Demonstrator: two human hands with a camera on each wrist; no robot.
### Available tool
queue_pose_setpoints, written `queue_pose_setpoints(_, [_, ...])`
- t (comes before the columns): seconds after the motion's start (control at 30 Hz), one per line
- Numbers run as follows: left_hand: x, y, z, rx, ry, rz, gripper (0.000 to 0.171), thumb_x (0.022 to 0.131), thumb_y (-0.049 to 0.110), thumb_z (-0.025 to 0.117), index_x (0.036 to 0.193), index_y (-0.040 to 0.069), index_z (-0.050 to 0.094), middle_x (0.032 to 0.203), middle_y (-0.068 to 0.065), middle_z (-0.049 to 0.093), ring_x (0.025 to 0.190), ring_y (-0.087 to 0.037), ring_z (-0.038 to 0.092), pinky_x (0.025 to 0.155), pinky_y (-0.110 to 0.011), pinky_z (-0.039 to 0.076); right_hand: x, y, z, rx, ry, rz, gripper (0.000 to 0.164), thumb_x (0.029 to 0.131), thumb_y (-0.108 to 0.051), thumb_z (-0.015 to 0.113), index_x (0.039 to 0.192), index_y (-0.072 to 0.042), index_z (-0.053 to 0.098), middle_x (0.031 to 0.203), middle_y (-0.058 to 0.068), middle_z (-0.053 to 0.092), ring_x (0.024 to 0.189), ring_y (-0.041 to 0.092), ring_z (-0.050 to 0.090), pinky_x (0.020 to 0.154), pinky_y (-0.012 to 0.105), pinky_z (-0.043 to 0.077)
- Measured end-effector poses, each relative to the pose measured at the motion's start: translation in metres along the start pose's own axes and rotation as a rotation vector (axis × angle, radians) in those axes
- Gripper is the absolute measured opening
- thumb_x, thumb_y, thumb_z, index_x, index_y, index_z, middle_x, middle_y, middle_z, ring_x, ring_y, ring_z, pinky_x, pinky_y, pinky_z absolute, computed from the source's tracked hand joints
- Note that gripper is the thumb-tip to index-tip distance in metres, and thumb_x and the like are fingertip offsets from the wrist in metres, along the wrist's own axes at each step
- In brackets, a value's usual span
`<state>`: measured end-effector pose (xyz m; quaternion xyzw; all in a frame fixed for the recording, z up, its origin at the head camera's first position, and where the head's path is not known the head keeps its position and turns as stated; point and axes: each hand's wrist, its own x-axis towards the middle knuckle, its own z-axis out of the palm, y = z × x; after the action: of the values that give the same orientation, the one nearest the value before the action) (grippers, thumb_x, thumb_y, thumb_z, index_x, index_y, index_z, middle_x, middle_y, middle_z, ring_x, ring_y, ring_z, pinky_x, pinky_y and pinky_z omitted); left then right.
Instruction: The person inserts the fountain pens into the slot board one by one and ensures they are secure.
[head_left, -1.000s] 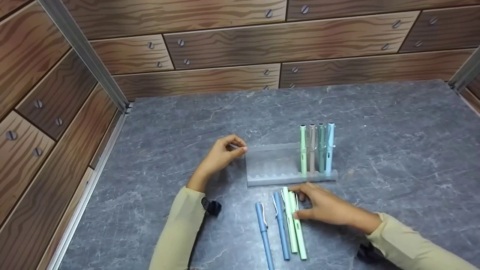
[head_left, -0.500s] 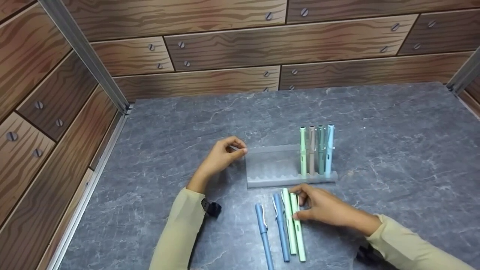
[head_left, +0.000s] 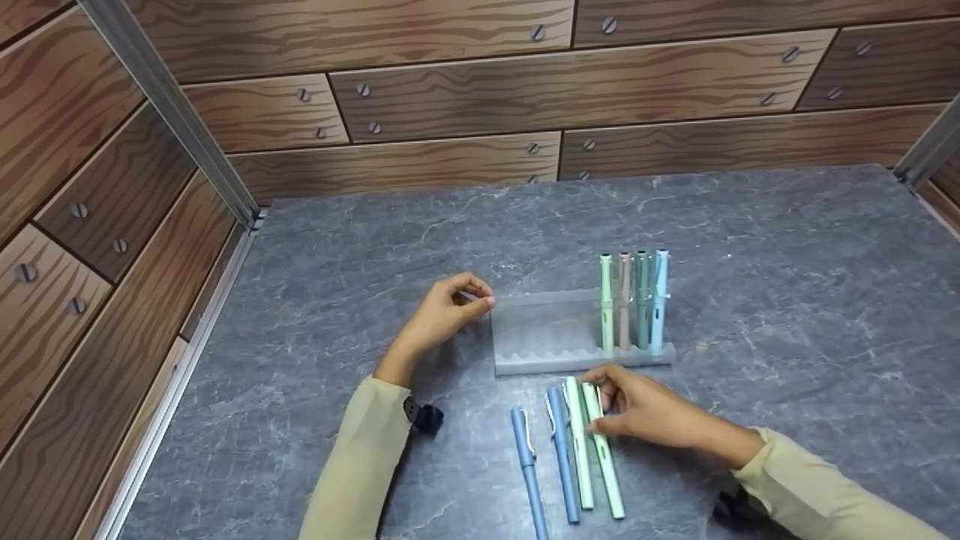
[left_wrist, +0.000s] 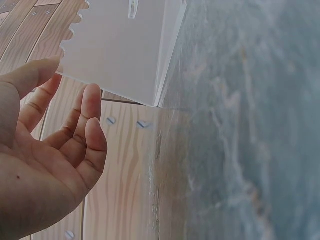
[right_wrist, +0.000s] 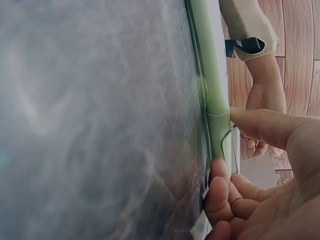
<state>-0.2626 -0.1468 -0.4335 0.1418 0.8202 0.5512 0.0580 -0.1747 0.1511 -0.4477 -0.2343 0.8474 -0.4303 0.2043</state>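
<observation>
My left hand [head_left: 441, 311] pinches the upper left corner of a clear acrylic pen stand [head_left: 546, 326] between thumb and index finger; the other fingers curl loosely in the left wrist view. My right hand [head_left: 646, 411] grips a light green pen [head_left: 609, 472] by its capped upper part, thumb on one side and fingertips near the clip [right_wrist: 233, 150]. A second light green pen [head_left: 578, 450] lies just left of it, then a blue pen [head_left: 564, 465] and another blue pen [head_left: 528, 465]. Four-slot detail aside, the stand's right end holds several upright pens, including a light blue pen [head_left: 660, 300].
Beside the light blue pen stand a dark green pen [head_left: 643, 300], a brownish pen [head_left: 625, 307] and a light green upright pen [head_left: 606, 300]. The grey marbled table [head_left: 360, 262] meets wood-patterned walls [head_left: 450, 105] at the back and left.
The gripped light green pen has turned slightly, its lower end swinging right, away from the neighbouring green pen. My left hand and the stand stay in place.
</observation>
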Motion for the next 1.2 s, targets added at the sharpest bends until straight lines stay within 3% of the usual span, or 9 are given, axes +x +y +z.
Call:
queue_pose_setpoints(0.27, [0.001,-0.002,0.000,0.009,0.011,0.009,0.012,0.090,0.013,0.067,0.098,0.004,0.066,0.100,-0.012,0.068,0.077,-0.032,0.062,0.060,-0.031,0.049,-0.002,0.003,-0.001,0.030,-0.018,-0.012,0.064,0.079,-0.019,0.079,0.128,0.004,0.047,0.080,0.004,0.054,0.064,0.003,0.045,0.054,0.018,0.040])
queue_pose_setpoints(0.73, [0.002,-0.001,0.002,0.007,0.013,-0.015,0.016,0.091,0.011,0.066,0.101,-0.001,0.065,0.102,-0.018,0.067,0.071,-0.024,0.057,0.058,-0.033,0.046,-0.005,-0.002,-0.008,0.071,-0.015,0.001,0.061,0.080,-0.009,0.075,0.130,0.005,0.043,0.078,0.002,0.051,0.063,0.004,0.044,0.054,0.017,0.040])
queue_pose_setpoints(0.97, [-0.009,0.024,0.000,0.013,0.001,-0.019,0.014,0.091,0.007,0.063,0.100,-0.004,0.063,0.103,-0.020,0.066,0.073,-0.023,0.058,0.061,-0.033,0.047,-0.006,-0.004,-0.011,0.094,0.004,-0.017,0.060,0.081,-0.006,0.073,0.131,0.006,0.042,0.077,0.002,0.050,0.062,0.004,0.043,0.054,0.018,0.040])
queue_pose_setpoints(1.07, [-0.008,0.018,0.000,0.013,0.004,-0.005,0.013,0.091,0.009,0.065,0.099,-0.001,0.064,0.102,-0.016,0.066,0.071,-0.016,0.056,0.062,-0.029,0.047,-0.006,-0.006,-0.012,0.090,0.004,-0.017,0.058,0.082,-0.005,0.071,0.132,0.005,0.042,0.079,0.002,0.050,0.062,0.004,0.042,0.055,0.019,0.040])
queue_pose_setpoints(1.2, [0.001,-0.001,0.000,0.010,0.009,0.008,0.012,0.090,0.011,0.067,0.098,0.003,0.065,0.101,-0.012,0.066,0.070,-0.012,0.055,0.061,-0.024,0.045,-0.006,-0.010,-0.014,0.074,0.010,-0.017,0.057,0.083,-0.004,0.070,0.132,0.005,0.042,0.080,0.003,0.050,0.063,0.004,0.041,0.056,0.020,0.041])
